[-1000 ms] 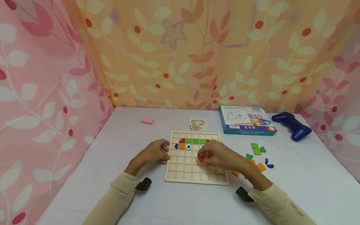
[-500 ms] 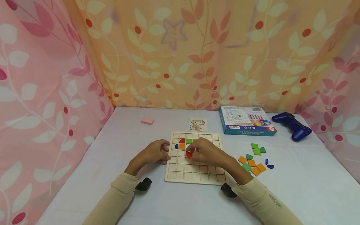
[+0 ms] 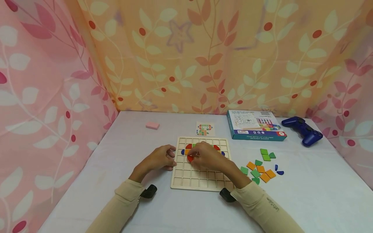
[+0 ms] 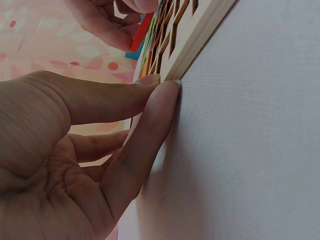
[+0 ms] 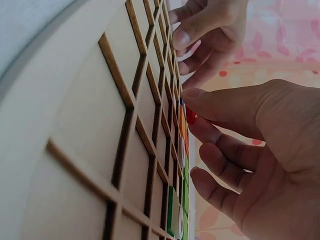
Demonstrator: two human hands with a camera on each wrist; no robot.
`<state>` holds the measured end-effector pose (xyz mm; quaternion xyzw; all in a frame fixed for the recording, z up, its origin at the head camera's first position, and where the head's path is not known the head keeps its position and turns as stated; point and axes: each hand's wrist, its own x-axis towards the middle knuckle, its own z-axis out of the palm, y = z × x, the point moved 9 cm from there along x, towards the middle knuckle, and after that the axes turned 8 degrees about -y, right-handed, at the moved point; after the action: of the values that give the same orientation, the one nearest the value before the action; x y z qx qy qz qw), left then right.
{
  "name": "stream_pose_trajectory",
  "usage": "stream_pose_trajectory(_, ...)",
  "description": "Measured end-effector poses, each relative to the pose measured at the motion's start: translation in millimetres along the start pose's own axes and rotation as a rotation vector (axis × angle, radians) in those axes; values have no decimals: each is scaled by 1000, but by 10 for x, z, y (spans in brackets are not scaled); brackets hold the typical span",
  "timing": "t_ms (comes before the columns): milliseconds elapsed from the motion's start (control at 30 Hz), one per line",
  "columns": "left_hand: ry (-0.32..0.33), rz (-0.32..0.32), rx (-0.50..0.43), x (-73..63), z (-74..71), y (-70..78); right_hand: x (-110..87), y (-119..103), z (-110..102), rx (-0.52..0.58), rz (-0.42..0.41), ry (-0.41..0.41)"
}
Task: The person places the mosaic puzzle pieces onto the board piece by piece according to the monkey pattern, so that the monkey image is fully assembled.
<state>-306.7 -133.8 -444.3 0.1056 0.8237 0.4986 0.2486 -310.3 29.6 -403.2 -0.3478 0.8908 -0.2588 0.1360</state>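
A wooden grid board (image 3: 182, 182) lies flat on the table, with coloured pieces set in its upper cells. My left hand (image 3: 158, 158) holds the board's left edge; in the left wrist view the thumb and a finger (image 4: 160, 107) meet at that edge. Over the board's upper left, my right hand (image 3: 209, 157) pinches a red round-edged piece (image 3: 190, 159) between thumb and finger. The same red piece (image 5: 190, 116) appears close to the board face in the right wrist view. A blue piece (image 3: 183, 151) and a red piece (image 3: 188, 146) sit nearby in cells. The right hand hides some middle cells.
Loose orange, green and blue pieces (image 3: 260, 169) lie right of the board. Behind it is a printed pattern card (image 3: 205, 128). A pink block (image 3: 152, 125) stands back left; a boxed set (image 3: 256, 124) and a blue game controller (image 3: 302, 130) are back right.
My right hand has carried the red piece leftward across the board, from its right-centre to its upper left. The left hand has stayed at the board's left edge.
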Motion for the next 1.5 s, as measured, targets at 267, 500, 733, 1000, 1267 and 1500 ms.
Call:
stream_pose_trajectory(267,-7,16,-21,14,4,-5,66,1,32,17,18,-1)
stream_pose_trajectory(500,0,11,-10,27,-4,-17,72,2,45,32,32,-5)
stream_pose_trajectory(733,-1,16,-10,12,1,-6,64,33,39,61,44,2)
stream_pose_trajectory(1000,-7,20,-18,-5,8,5,92,18,46,20,22,36)
stream_pose_trajectory(1267,-1,5,-11,4,4,-7,81,20,16,34,17,29)
stream_pose_trajectory(1500,8,-2,15,17,-1,-20,-38,183,-175,114,47,-5)
